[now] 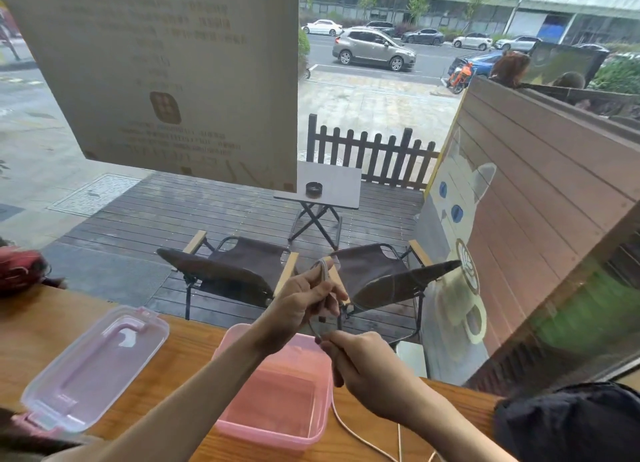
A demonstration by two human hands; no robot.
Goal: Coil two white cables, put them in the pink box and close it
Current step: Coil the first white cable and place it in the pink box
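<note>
My left hand (304,299) is raised above the open pink box (277,437) and pinches small loops of a white cable (323,271). Just below it, my right hand (360,364) grips the same cable, whose loose length (349,430) trails down over the wooden counter to the right of the box. More white cable (400,441) lies on the counter near the bottom edge; whether it is a second cable I cannot tell. The box looks empty. Its clear pink lid (93,368) lies apart on the counter to the left.
The wooden counter (180,354) runs along a large window. A dark bag or garment (571,423) lies at the right end of the counter. A red object (20,267) sits at the far left. Outside are folding chairs and a small table.
</note>
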